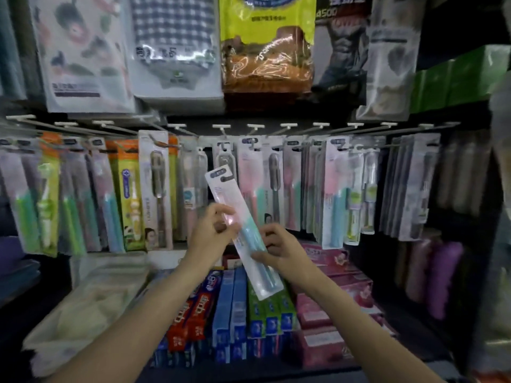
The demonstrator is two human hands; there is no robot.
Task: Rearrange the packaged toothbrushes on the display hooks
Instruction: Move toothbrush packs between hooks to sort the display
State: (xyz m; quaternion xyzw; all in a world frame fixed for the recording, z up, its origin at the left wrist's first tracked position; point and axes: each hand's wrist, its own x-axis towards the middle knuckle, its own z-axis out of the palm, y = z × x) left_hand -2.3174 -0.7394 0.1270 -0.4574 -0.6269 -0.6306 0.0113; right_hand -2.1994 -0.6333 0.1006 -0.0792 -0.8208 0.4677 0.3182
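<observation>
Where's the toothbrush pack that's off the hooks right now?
In the head view, the toothbrush pack is at centre, tilted, held by the left hand and right hand, below the hanging packs and above the toothpaste boxes.

In my hands, a clear toothbrush pack (243, 233) shows pink and teal handles on a white card with a dark blue label. Above hang a blue-and-white checked cloth (172, 29) and a yellow-green bag (266, 26). Below sit red (190, 313), blue (232, 302), green (266, 308) and pink (331, 288) toothpaste boxes.
</observation>
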